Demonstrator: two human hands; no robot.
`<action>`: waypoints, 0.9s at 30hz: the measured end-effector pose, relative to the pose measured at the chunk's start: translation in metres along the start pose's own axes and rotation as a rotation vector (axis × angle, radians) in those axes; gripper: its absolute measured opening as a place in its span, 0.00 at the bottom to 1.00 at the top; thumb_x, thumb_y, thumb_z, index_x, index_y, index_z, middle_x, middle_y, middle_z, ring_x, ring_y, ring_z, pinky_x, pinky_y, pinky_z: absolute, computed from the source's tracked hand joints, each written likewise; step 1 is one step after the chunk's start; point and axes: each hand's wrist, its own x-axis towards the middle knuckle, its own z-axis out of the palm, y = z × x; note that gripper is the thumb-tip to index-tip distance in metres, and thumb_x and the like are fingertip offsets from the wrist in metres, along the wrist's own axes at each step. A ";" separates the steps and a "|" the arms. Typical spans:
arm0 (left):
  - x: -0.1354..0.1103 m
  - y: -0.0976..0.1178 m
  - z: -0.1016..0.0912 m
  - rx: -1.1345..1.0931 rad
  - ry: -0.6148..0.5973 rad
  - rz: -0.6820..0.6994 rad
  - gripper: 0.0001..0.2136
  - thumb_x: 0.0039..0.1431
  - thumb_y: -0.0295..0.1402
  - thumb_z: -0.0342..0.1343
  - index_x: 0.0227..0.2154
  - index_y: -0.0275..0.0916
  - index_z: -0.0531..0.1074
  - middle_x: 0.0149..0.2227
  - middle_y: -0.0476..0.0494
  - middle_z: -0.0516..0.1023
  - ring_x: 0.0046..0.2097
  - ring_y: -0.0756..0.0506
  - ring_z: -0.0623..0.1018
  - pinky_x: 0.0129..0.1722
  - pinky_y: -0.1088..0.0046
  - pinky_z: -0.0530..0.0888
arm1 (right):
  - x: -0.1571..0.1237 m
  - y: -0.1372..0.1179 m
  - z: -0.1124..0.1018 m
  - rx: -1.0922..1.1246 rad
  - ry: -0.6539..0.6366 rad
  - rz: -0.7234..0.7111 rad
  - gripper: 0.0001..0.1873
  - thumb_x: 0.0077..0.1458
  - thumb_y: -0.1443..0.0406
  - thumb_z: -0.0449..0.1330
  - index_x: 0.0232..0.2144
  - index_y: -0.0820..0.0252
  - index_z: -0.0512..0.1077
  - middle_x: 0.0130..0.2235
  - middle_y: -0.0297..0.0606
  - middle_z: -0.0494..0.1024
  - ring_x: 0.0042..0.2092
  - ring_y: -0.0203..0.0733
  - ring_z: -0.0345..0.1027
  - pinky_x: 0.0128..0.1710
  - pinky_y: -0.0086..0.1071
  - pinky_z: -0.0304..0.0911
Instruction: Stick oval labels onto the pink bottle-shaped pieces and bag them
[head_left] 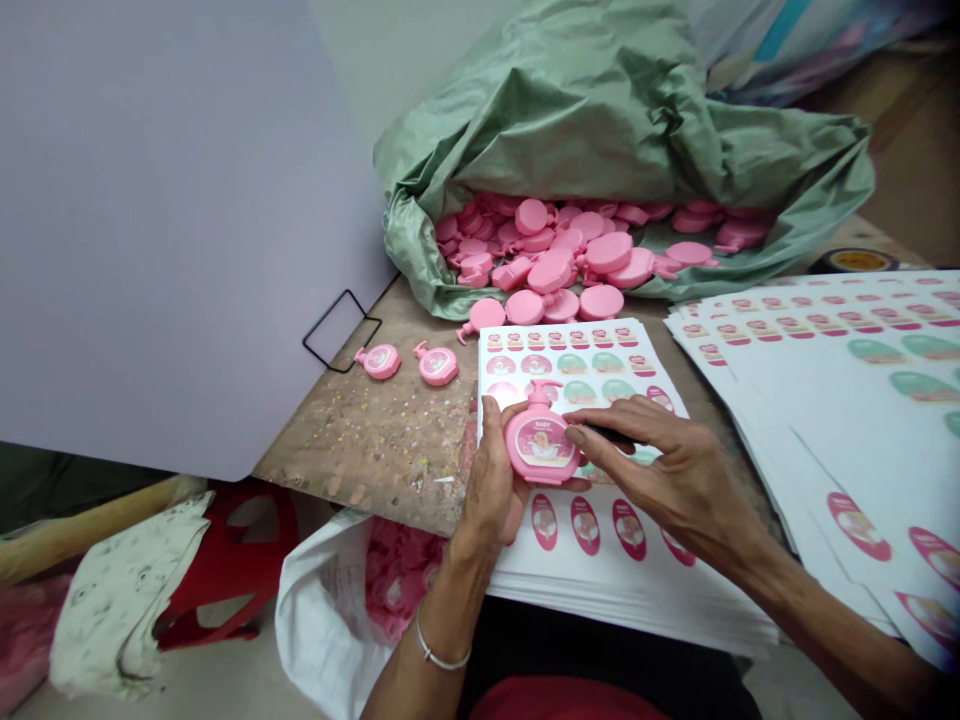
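Note:
My left hand (pixel 491 485) is closed around a pink toy pump bottle (pixel 541 460) and keeps it upright, front towards me. On the bottle's front is a label with the word BABY and a small picture of a tub. My right hand (pixel 679 470) is closed on a slim black tool (pixel 611 434), whose exact kind is partly hidden by the fingers. Its thumb and fingertip are at the right edge of the label. Beneath both hands lies a stack of sticker sheets (pixel 585 578), printed with pink and green labels.
Two labelled pink bottles lie on the worn wooden table (pixel 360 440). Behind, a green sack (pixel 555 140) spills plain pink bottles. More sticker sheets (pixel 810 420) are on the right, near a tape roll (pixel 855 261). A white sack (pixel 322 620) of pink pieces stands below the table edge.

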 end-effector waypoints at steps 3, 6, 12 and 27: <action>-0.001 0.001 -0.001 0.006 -0.025 -0.005 0.30 0.61 0.57 0.41 0.50 0.37 0.70 0.45 0.36 0.78 0.43 0.39 0.79 0.34 0.63 0.81 | 0.001 0.000 0.000 -0.002 0.004 -0.018 0.09 0.58 0.60 0.59 0.37 0.56 0.78 0.30 0.37 0.78 0.31 0.40 0.69 0.35 0.38 0.64; -0.003 0.001 -0.002 0.051 -0.053 0.057 0.26 0.58 0.53 0.52 0.49 0.37 0.69 0.45 0.37 0.77 0.43 0.40 0.79 0.35 0.65 0.80 | 0.000 0.000 0.002 -0.013 0.014 -0.043 0.09 0.58 0.61 0.59 0.37 0.56 0.77 0.30 0.37 0.78 0.31 0.39 0.68 0.35 0.37 0.63; -0.007 0.003 -0.006 0.095 -0.126 0.074 0.24 0.49 0.30 0.66 0.49 0.38 0.66 0.39 0.43 0.75 0.38 0.45 0.79 0.32 0.70 0.80 | 0.002 0.007 -0.003 -0.206 -0.009 -0.159 0.12 0.60 0.61 0.56 0.40 0.59 0.77 0.30 0.40 0.78 0.32 0.43 0.68 0.35 0.40 0.61; -0.012 0.012 -0.028 0.248 -0.117 0.016 0.21 0.49 0.38 0.65 0.44 0.35 0.68 0.40 0.39 0.77 0.38 0.42 0.79 0.33 0.68 0.78 | 0.051 0.054 0.006 -0.084 0.014 0.282 0.36 0.46 0.44 0.62 0.51 0.59 0.68 0.49 0.47 0.75 0.49 0.52 0.70 0.48 0.44 0.66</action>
